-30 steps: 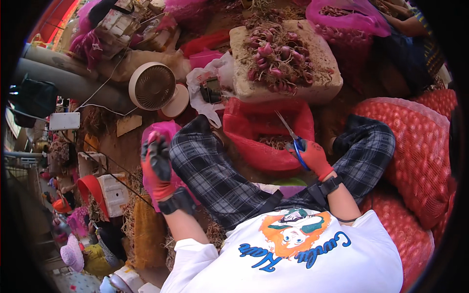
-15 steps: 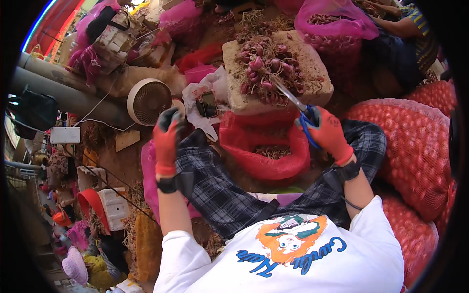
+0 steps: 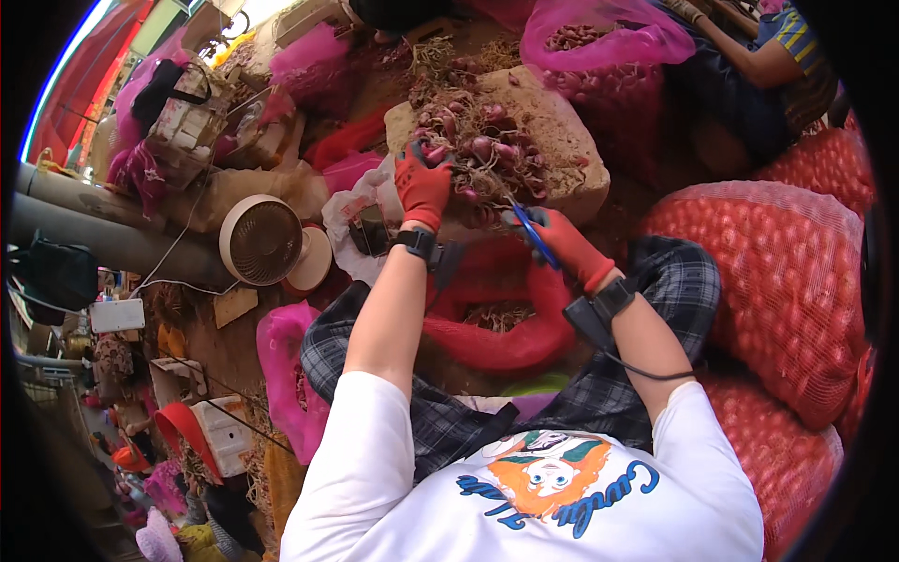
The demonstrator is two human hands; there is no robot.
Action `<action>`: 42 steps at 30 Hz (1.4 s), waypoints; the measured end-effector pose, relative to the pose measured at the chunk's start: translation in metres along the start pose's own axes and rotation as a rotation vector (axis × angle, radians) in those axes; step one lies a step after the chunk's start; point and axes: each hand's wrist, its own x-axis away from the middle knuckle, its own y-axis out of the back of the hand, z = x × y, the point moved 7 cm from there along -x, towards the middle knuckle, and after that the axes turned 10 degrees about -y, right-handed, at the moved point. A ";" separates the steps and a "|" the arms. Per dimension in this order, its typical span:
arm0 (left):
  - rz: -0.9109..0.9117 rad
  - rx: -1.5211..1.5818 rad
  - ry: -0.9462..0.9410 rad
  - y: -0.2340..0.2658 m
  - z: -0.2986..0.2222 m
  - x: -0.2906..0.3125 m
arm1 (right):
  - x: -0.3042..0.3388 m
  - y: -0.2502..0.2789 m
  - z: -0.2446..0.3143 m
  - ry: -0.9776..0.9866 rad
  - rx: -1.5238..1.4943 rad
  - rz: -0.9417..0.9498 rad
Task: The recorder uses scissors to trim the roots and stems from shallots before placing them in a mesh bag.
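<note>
A heap of purple shallots (image 3: 482, 148) with dry stalks and roots lies on a pale foam block (image 3: 571, 140) in front of me. My left hand (image 3: 423, 192), in a red glove with dark fingertips, is at the heap's left edge, its fingers closed round a shallot (image 3: 434, 154). In my right hand (image 3: 567, 245), gloved alike, are scissors with blue handles (image 3: 536, 238). Their blades point into the near side of the heap, and the tips are lost among the stalks. Below both hands, an open red mesh bag (image 3: 496, 348) has trimmings in it.
Full red mesh sacks (image 3: 768, 281) stand on my right. To the left are a white fan (image 3: 264, 240) and a white plastic bag (image 3: 346, 225) with a phone (image 3: 370, 229). A pink mesh bag of shallots (image 3: 609, 47) stands beyond the block, near another person (image 3: 758, 61).
My left hand has swung forward and right, from beside the fan to the shallots, and closed on one. My right hand has moved left with the scissors. The whole view has shifted slightly.
</note>
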 end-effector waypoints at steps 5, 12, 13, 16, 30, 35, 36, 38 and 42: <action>0.064 0.267 -0.284 0.011 0.019 0.001 | -0.039 -0.041 -0.016 -0.265 -0.438 0.359; 0.516 0.366 -0.075 -0.016 0.109 0.028 | -0.078 0.048 -0.052 -0.218 -0.195 -0.110; 0.413 0.436 -0.137 -0.010 0.065 0.033 | -0.066 0.054 -0.053 -0.235 -0.188 -0.135; 0.205 0.815 0.052 0.012 0.062 0.036 | -0.032 0.007 0.007 -0.064 -0.566 0.155; 0.113 0.655 -0.164 0.024 0.034 0.045 | -0.045 -0.064 0.008 -0.297 -0.288 0.567; 0.045 0.993 -0.012 0.014 0.036 0.046 | -0.068 -0.073 -0.005 -0.235 -0.456 0.537; 0.043 0.991 -0.009 0.016 0.036 0.048 | -0.068 -0.075 -0.006 -0.285 -0.495 0.509; 0.055 0.967 0.011 0.020 0.037 0.050 | -0.061 -0.073 0.009 -0.285 -0.503 0.558; 0.086 0.918 -0.047 0.022 0.037 0.047 | -0.063 -0.065 0.018 -0.124 -0.316 0.605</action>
